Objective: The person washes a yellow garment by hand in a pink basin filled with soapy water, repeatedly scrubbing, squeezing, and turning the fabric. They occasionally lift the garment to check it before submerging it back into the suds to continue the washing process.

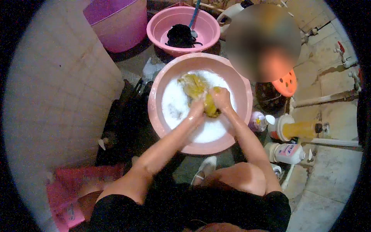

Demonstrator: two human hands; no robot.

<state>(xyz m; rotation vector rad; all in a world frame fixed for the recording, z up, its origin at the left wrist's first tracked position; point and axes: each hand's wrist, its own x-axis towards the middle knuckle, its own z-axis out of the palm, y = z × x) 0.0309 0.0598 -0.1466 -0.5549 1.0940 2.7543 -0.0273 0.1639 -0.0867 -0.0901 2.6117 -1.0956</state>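
1. The left hand (198,106) was closed around part of a yellow-green cloth (194,86); its fingertips were blurred and could not be made out singly.
2. The right hand (220,97) was closed on a bunched fold of the same cloth, just beside the left hand.
3. The cloth was wet and crumpled. It lay within the large pink basin (154,101), over white suds (174,101), with one part spread beyond the hands.
4. Beyond that basin stood a smaller pink basin (152,31), holding a black item (180,35) and the end of a blue hose (194,14).
5. A purple tub (125,29) stood to the left of the smaller basin.
6. To the right of the large basin were a pump bottle (257,121), a bottle of yellow liquid (303,130) and a white bottle (289,154) with a pink label.
7. A perforated orange object (286,83) was partly hidden by a blurred patch.
8. A red-handled tap (341,49) was fitted to the tiled wall (330,83) at the right.
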